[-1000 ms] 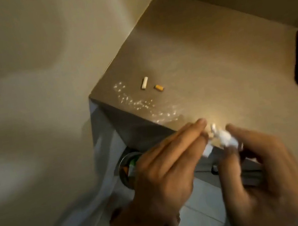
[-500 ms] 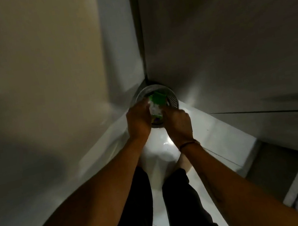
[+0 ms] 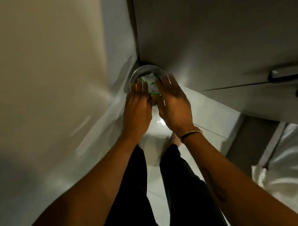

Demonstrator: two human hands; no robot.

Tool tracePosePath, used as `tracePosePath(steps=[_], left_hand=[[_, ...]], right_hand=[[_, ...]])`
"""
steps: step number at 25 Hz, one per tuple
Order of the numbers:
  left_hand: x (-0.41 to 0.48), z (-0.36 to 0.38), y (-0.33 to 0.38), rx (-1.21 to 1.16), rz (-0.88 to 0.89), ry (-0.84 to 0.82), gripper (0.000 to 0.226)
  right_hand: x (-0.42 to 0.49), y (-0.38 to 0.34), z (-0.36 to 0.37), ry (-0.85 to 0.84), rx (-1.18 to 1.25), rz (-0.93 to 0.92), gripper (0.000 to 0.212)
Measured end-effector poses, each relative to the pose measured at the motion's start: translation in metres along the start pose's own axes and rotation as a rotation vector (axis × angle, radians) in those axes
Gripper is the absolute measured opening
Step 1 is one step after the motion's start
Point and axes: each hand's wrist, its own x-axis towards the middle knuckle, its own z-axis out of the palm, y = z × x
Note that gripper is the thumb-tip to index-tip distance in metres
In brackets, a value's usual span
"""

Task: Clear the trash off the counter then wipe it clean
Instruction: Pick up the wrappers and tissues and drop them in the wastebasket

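Left hand (image 3: pixel 137 108) and right hand (image 3: pixel 174 103) hover, fingers loose, gripping nothing, over the round silver wire-mesh bin (image 3: pixel 146 69) on the floor. White-and-green crumpled wrapper trash (image 3: pixel 151 83) lies inside the bin, between the fingertips.

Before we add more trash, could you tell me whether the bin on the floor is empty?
Not empty: green and white wrappers lie inside the bin.

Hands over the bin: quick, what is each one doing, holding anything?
Left hand: open, fingers spread above the trash bin, holding nothing visible.
Right hand: open, fingers extended over the bin, holding nothing visible.
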Motion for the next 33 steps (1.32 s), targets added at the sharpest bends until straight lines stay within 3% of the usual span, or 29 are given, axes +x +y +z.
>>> tracePosePath(steps=[5,9,11,13,15,17,20,25,27,30,33], left_hand=[[-0.010,-0.145,0.090,-0.078,0.100,0.229,0.061],[0.010,-0.253,0.162,-0.208,0.402,0.615,0.052],[0.035,-0.296,0.199,-0.203,0.500,0.658,0.048],[0.065,-0.327,0.231,-0.066,0.530,0.542,0.044],[0.095,-0.342,0.251,0.095,0.475,0.366,0.044],[0.115,-0.340,0.255,0.230,0.394,0.320,0.033],[0.127,-0.329,0.254,0.270,0.306,0.346,0.018],[0.129,-0.326,0.260,0.164,0.291,0.355,0.018],[0.120,-0.328,0.260,0.136,0.304,0.332,0.021],[0.083,-0.328,0.240,-0.029,0.405,0.506,0.018],[0.027,-0.295,0.192,-0.164,0.423,0.658,0.013]], right_hand=[[-0.040,-0.074,-0.125,0.382,-0.019,-0.263,0.046],[-0.045,-0.116,-0.234,0.855,0.111,-0.554,0.034],[-0.038,-0.126,-0.282,0.942,0.114,-0.550,0.031],[-0.021,-0.130,-0.320,0.873,0.024,-0.422,0.032],[0.002,-0.129,-0.342,0.677,-0.085,-0.289,0.037],[0.024,-0.126,-0.347,0.543,-0.185,-0.232,0.035],[0.042,-0.125,-0.342,0.561,-0.290,-0.207,0.023],[0.043,-0.129,-0.337,0.576,-0.272,-0.119,0.017],[0.032,-0.128,-0.337,0.589,-0.249,-0.156,0.019],[-0.012,-0.124,-0.317,0.740,-0.063,-0.377,0.016],[-0.048,-0.103,-0.250,0.667,0.099,-0.478,0.012]])
